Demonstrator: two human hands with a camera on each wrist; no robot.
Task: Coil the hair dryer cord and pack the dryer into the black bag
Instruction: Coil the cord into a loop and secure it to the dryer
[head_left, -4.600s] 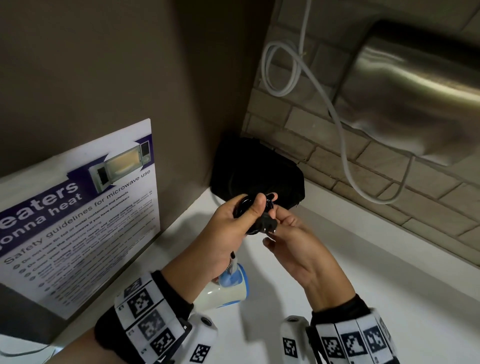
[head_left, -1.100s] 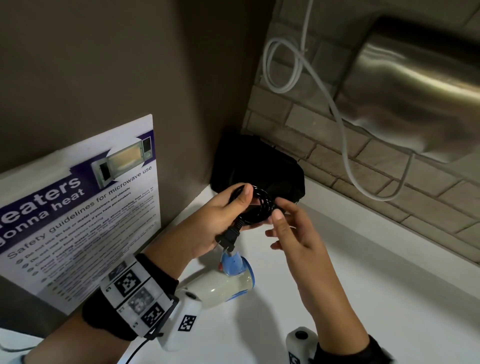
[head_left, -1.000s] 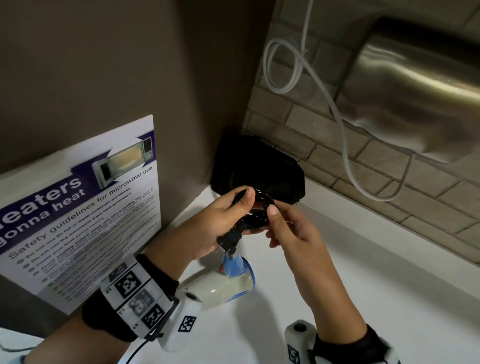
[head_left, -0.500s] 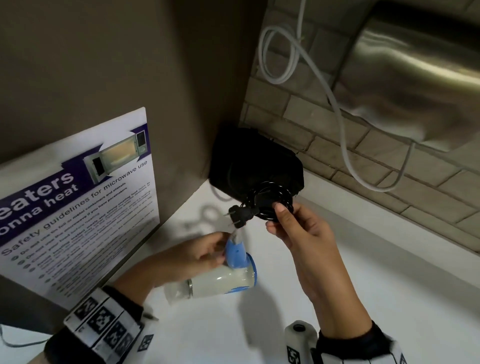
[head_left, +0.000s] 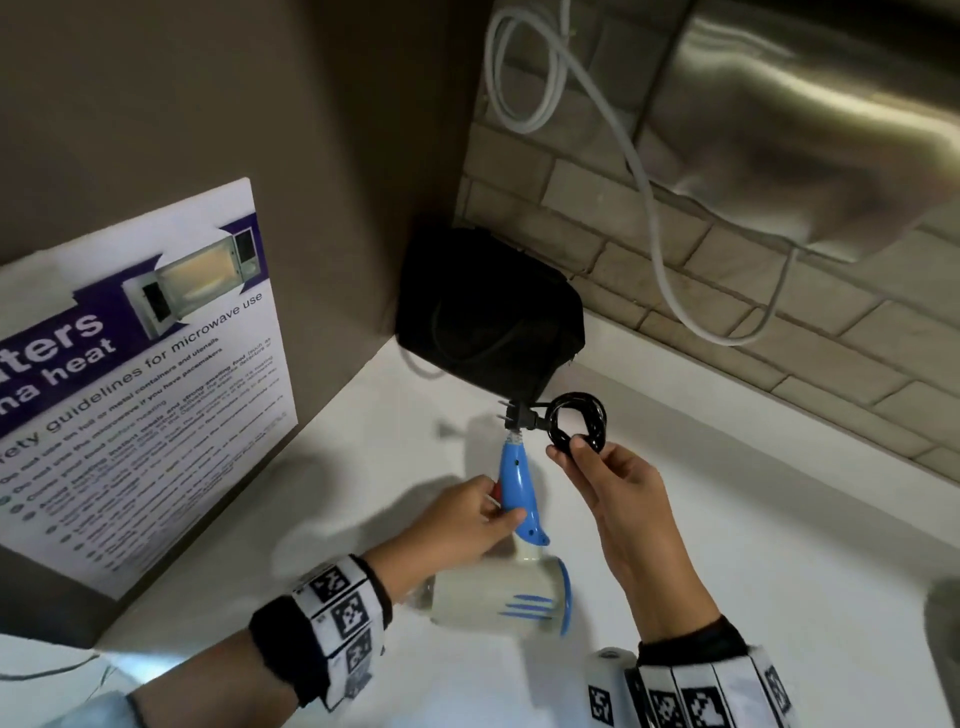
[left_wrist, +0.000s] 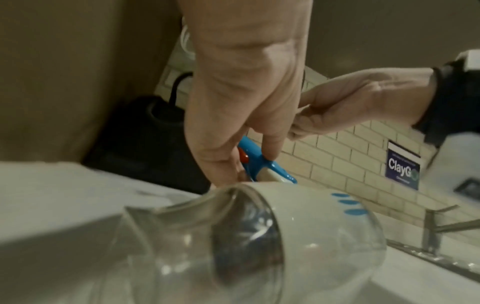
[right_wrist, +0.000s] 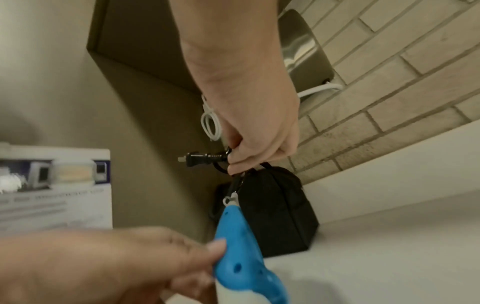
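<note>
gripping dryer handle (head_left: 514, 486), left hand (head_left: 457, 525) seemingly curled

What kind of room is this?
Probably a shared pantry or washroom: a steel hand dryer on the brick-tile wall, a tap, and a microwave safety poster by the white counter.

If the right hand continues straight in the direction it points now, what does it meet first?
Probably the black bag. The right hand, pinching the coiled cord, points toward the corner where the bag stands, with nothing visible between them; depth is unclear, so it might pass the bag's right edge.
</note>
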